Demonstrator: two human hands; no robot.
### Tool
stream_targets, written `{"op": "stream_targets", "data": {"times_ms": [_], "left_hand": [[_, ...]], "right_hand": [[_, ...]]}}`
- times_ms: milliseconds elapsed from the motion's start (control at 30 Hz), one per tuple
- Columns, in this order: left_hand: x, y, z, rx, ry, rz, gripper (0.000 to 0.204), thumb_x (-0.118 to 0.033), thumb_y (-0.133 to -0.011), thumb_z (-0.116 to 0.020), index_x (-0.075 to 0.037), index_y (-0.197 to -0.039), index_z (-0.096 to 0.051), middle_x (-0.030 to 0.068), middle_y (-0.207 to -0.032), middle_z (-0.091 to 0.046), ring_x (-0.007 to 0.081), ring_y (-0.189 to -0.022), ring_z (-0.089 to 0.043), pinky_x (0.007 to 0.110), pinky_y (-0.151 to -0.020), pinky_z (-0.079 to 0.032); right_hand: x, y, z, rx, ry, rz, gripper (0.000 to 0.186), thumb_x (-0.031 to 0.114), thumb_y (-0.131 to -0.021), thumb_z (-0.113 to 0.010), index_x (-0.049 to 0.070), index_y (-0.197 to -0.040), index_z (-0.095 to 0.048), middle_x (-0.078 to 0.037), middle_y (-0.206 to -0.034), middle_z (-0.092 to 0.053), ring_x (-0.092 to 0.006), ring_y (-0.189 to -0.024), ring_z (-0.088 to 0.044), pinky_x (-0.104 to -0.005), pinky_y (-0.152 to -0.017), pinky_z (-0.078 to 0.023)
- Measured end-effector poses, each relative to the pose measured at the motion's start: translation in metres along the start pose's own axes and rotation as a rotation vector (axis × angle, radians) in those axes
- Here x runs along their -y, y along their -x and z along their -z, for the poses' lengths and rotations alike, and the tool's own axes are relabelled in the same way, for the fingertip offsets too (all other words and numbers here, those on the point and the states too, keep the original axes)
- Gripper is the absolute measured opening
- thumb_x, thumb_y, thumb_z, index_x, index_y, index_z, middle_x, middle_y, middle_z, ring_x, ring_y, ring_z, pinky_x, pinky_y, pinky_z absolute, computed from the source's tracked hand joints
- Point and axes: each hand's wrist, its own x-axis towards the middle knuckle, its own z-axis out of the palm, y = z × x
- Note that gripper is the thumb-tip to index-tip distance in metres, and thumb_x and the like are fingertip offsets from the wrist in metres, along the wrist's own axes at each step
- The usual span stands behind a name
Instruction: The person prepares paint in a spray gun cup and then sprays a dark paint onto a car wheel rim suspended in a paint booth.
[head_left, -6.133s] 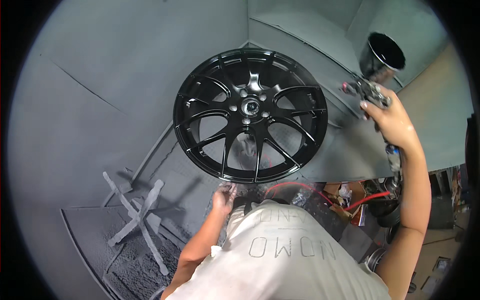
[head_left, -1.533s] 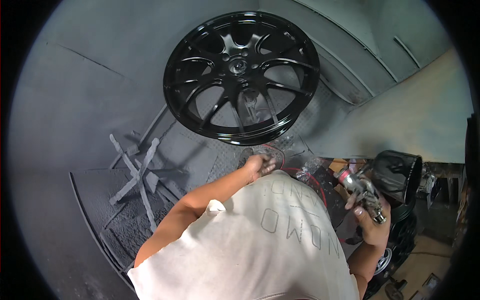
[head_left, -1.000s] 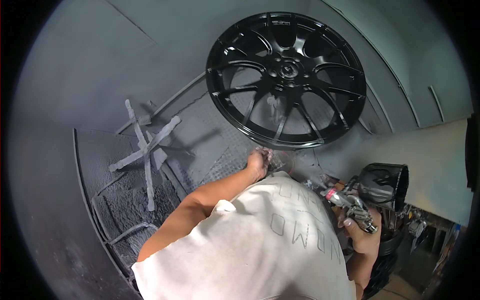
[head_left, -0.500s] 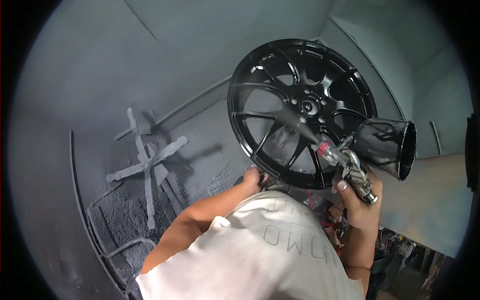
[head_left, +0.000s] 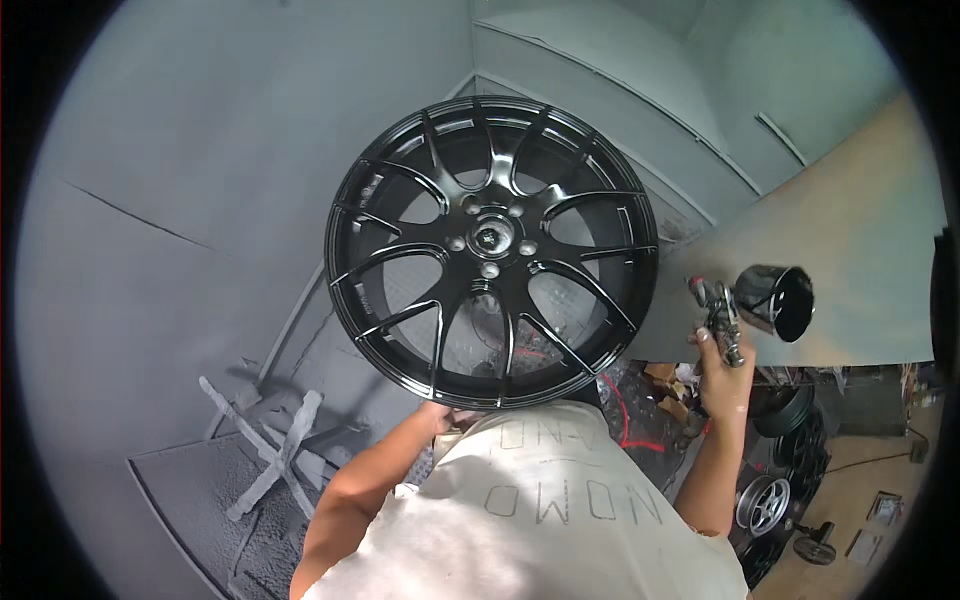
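Closest to the camera, a pale shirt with dark block letters fills the lower edge, both forearms rising from it. Left hand reaches up to the bottom rim of the glossy black alloy wheel; whether it grips or merely steadies, I cannot tell. Right hand, well apart to the wheel's right, is clenched around a spray gun with a black cup. Beyond stand grey booth walls, a grey cross-shaped stand on the floor, and spare wheels lower right.
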Motion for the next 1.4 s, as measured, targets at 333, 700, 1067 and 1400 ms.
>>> {"op": "stream_targets", "data": {"times_ms": [333, 700, 1067, 1400], "left_hand": [[0.105, -0.08, 0.121, -0.866, -1.576, -0.237, 0.023, -0.017, -0.085, -0.057, -0.004, -0.095, -0.073, 0.02, -0.109, -0.069, 0.0363, -0.102, -0.067, 0.042, -0.087, -0.054], [0.254, 0.037, -0.165, -0.888, -1.16, -0.437, 0.03, -0.029, -0.096, -0.053, -0.004, -0.096, -0.069, 0.027, -0.096, -0.067, 0.0458, -0.093, -0.063, 0.052, -0.082, -0.05], [0.5, 0.1, -0.08, -1.231, -0.694, 0.062, 0.06, -0.053, -0.093, -0.054, 0.004, -0.096, -0.071, 0.0306, -0.102, -0.066, 0.0449, -0.103, -0.064, 0.049, -0.089, -0.049], [0.625, 0.111, -0.149, -1.142, -0.321, -0.434, 0.043, -0.039, -0.088, -0.067, -0.003, -0.112, -0.067, 0.0188, -0.086, -0.069, 0.0301, -0.077, -0.066, 0.039, -0.073, -0.052]], "right_hand": [[-0.232, 0.022, 0.04, 0.384, 0.02, -0.313, 0.04, 0.004, -0.089, -0.064, 0.001, -0.128, -0.054, -0.007, -0.103, -0.065, -0.0171, -0.092, -0.06, -0.0326, -0.086, -0.048], [-0.355, 0.04, 0.071, 0.993, 0.134, -0.061, 0.052, 0.009, -0.086, -0.064, 0.005, -0.136, -0.05, -0.016, -0.116, -0.064, -0.0319, -0.109, -0.06, -0.0392, -0.099, -0.044], [-0.365, 0.043, 0.082, 1.291, 0.281, 0.261, 0.056, 0.013, -0.088, -0.064, 0.0, -0.14, -0.046, -0.026, -0.134, -0.055, -0.0414, -0.125, -0.051, -0.0427, -0.106, -0.041], [-0.335, 0.127, 0.054, 1.472, 0.326, 0.363, 0.06, 0.014, -0.086, -0.065, 0.005, -0.142, -0.046, -0.026, -0.127, -0.059, -0.041, -0.12, -0.056, -0.0425, -0.102, -0.044]]}}
